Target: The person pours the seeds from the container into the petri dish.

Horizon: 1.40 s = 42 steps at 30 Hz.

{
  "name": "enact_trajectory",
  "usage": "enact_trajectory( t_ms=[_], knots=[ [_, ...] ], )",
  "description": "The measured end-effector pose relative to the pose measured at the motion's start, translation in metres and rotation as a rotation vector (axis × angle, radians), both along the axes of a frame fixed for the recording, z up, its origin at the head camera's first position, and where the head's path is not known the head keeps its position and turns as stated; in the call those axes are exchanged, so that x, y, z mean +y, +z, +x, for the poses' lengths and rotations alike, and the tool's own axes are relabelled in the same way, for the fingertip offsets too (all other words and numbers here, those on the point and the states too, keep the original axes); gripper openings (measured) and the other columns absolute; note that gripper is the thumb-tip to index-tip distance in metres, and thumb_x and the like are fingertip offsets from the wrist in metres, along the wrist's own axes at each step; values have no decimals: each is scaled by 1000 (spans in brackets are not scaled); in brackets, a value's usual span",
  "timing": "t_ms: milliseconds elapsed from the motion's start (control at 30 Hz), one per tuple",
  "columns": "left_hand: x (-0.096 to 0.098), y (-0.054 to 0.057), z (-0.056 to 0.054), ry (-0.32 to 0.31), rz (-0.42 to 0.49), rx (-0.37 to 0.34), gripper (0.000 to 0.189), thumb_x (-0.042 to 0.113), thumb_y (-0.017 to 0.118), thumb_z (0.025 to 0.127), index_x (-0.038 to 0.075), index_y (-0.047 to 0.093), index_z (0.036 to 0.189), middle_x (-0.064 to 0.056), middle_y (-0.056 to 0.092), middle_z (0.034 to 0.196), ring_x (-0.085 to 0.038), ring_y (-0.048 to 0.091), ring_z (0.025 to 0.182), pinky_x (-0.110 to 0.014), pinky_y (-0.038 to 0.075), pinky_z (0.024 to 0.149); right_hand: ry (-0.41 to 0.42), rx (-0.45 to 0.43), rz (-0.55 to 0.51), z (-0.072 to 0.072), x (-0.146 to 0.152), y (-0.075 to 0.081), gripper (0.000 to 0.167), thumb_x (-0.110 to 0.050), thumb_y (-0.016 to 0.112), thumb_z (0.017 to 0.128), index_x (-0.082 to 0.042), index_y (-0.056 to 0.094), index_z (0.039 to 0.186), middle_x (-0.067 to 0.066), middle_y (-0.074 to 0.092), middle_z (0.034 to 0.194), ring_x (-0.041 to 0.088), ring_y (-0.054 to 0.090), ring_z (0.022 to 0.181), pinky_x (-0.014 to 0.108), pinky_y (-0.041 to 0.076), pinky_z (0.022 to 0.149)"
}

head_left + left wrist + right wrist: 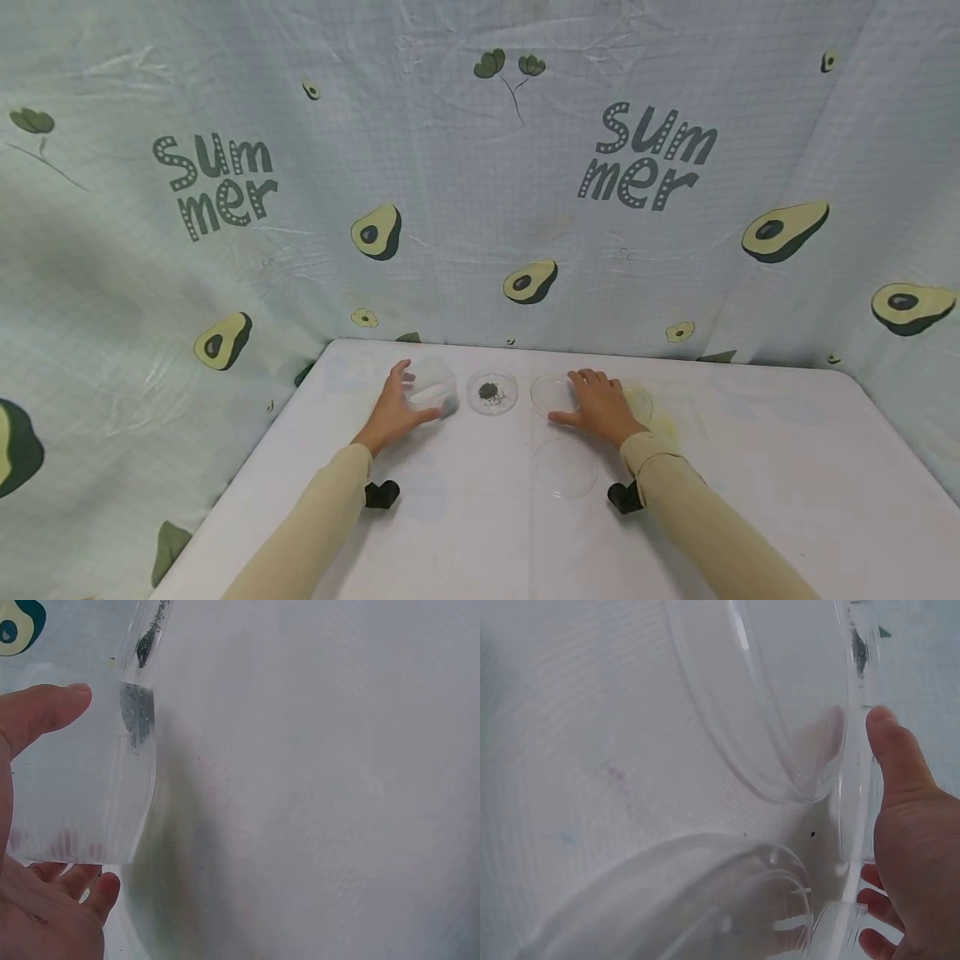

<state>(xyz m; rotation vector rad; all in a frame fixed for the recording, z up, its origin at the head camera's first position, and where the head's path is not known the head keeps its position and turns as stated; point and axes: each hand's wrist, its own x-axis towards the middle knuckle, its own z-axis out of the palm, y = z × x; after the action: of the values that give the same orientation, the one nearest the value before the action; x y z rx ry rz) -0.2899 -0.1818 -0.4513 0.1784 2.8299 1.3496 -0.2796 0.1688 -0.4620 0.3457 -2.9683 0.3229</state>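
My left hand [397,408] is curved round a clear cup-like container [429,385], thumb on the near side and fingers on the far side. In the left wrist view the container [82,780] stands between thumb and fingertips, with a grey patch on its wall. My right hand [602,407] grips a clear petri dish [546,396] between its thumb and fingers. Between the hands sits another petri dish [513,392] with dark crumbs [488,391] in it. A clear round dish [564,469] lies nearer, below the right hand in the head view.
A yellow-tinted clear dish [640,403] is partly hidden behind the right hand. Everything stands on a white-covered table [465,517]. A sheet [450,167] printed with avocados hangs along the table's back and sides.
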Motion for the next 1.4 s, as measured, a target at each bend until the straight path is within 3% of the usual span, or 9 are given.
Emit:
enact_trajectory(
  t_ms=[233,733,1400],
  knots=[
    [1,2,1,3,-2,-23,99,25,81,76,12,16,150,-18,40,141,-35,41,133,-55,36,108,-12,-18,28,1,0,0,86,-60,70,77,0,51,135,21,56,130,38,51,121,57,38,102],
    [6,15,-2,-21,-25,77,101,22,80,78,11,12,151,-18,37,142,-36,39,135,-55,35,109,-66,-85,0,6,-5,-1,88,-60,69,78,-2,45,140,21,53,134,38,50,123,65,38,97],
    [25,30,-10,-80,-24,88,102,23,80,78,15,10,153,-17,35,145,-34,37,136,-52,33,112,-62,-100,-5,6,-4,-3,88,-61,68,78,-4,45,141,22,52,136,40,49,124,66,39,96]
  ],
)
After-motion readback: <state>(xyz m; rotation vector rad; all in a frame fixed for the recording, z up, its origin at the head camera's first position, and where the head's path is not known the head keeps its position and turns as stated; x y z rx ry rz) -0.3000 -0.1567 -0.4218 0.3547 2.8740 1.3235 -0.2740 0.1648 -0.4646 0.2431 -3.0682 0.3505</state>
